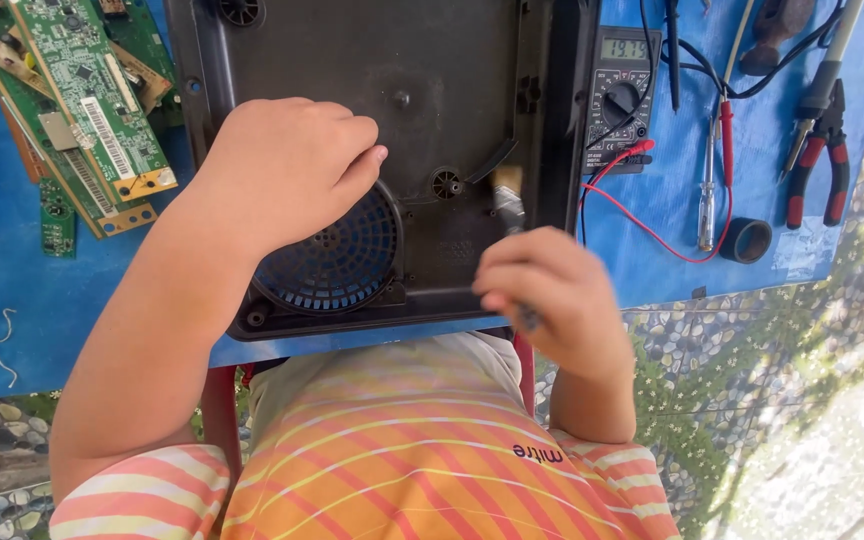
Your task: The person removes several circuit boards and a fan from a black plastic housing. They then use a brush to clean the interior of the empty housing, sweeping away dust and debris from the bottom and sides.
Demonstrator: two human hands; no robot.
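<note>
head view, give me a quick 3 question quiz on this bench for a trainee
1. True or false: the left hand rests on the black plastic housing just above the round fan grille.
2. What does the right hand hold? A) a small brush B) the red-handled pliers C) a circuit board
3. Which side of the housing is the multimeter on, as the picture shows it?

Key
1. True.
2. A: the small brush, its bristle end on the housing; the pliers lie untouched on the blue cover, and the green circuit boards lie far left.
3. The right side, with its red lead trailing across the cover.
</note>
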